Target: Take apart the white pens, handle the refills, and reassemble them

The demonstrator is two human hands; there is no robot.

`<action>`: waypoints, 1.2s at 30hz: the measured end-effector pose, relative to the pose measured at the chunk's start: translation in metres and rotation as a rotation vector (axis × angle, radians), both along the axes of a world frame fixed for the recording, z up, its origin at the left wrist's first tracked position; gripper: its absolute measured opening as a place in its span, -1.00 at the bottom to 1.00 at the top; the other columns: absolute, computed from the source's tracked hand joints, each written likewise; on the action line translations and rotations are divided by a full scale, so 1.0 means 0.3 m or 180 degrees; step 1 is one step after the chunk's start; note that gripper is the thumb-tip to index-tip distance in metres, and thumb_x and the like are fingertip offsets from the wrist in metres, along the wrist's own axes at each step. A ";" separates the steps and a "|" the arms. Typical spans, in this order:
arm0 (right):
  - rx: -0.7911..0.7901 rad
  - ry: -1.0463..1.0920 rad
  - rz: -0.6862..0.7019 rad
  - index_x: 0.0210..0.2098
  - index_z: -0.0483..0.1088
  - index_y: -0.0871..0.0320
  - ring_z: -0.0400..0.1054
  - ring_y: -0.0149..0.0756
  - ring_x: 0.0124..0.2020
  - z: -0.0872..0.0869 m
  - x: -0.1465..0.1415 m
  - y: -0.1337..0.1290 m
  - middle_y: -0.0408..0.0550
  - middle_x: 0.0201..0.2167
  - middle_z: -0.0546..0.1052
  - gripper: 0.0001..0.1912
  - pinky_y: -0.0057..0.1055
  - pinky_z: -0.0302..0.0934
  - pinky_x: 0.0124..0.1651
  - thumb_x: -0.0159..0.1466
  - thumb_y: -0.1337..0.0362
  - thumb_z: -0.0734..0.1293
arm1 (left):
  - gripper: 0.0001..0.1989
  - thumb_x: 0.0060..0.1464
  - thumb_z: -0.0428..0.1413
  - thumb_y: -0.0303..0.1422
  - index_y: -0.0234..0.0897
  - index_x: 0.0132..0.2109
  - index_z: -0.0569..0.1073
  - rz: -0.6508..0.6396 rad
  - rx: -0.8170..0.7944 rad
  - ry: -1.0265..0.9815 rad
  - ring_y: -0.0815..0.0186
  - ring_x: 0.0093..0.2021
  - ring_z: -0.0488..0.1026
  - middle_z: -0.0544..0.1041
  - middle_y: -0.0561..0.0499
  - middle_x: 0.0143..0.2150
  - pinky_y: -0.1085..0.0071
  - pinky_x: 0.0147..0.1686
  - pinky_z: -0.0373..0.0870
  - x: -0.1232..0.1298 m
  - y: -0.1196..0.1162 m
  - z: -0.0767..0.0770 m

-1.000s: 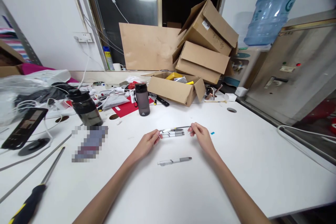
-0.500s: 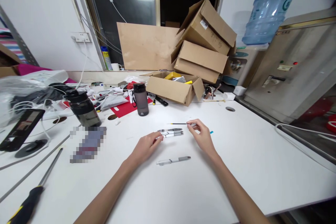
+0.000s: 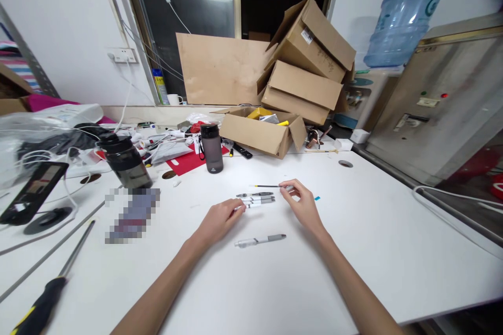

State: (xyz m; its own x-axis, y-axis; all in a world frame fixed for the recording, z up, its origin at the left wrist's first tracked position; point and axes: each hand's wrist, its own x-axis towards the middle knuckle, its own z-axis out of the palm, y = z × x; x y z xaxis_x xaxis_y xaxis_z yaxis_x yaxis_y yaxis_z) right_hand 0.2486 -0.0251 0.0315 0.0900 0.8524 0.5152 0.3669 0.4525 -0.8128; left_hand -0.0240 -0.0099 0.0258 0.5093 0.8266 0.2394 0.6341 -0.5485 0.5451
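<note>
A thin dark pen refill (image 3: 267,186) with a yellow band near its left tip is pinched between the thumb and fingers of my right hand (image 3: 303,207). It is held level above the far side of a small group of pens. My left hand (image 3: 223,220) rests on the table, its fingers drawn together at the left end of a white pen (image 3: 257,202); the exact grip is partly hidden. Just beyond lies a darker clear pen (image 3: 255,194). Closer to me, a separate white pen with a grey grip (image 3: 260,241) lies by itself, between my forearms.
A screwdriver (image 3: 55,288), phone on a stand (image 3: 33,193) and dark bottle (image 3: 124,162) stand on the left. Behind the pens are a grey bottle (image 3: 212,149) and an open cardboard box (image 3: 259,133). A small blue piece (image 3: 317,198) lies right of my right hand.
</note>
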 end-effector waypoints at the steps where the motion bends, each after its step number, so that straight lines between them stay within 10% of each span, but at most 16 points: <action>1: -0.0015 0.0006 -0.0006 -0.19 0.52 0.08 0.46 -0.17 -0.18 0.001 -0.001 -0.001 0.01 -0.14 0.58 -0.75 -0.28 0.34 -0.13 0.35 0.05 0.33 | -0.60 0.41 -0.17 -0.11 -0.15 -0.13 0.51 -0.0008 0.0000 0.0002 0.14 -0.14 0.51 0.61 -0.04 -0.11 0.32 -0.12 0.30 0.000 0.000 0.000; 36: -0.0593 0.0810 -0.0155 -0.64 0.42 0.14 0.28 -0.32 -0.53 0.015 0.011 0.002 -0.08 -0.61 0.44 -0.41 -0.38 0.22 -0.35 0.32 -0.15 0.29 | -0.60 0.44 -0.21 -0.13 -0.13 -0.14 0.47 -0.0165 0.0062 0.0365 0.18 -0.14 0.53 0.60 0.01 -0.14 0.36 -0.15 0.31 0.005 -0.008 -0.007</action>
State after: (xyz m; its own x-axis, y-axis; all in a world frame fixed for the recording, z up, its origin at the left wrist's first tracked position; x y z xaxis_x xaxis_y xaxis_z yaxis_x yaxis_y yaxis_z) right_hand 0.2518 -0.0244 0.0362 0.2389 0.9214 0.3065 0.1588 0.2743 -0.9484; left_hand -0.0224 -0.0122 0.0236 0.5762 0.7942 0.1930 0.6620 -0.5920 0.4596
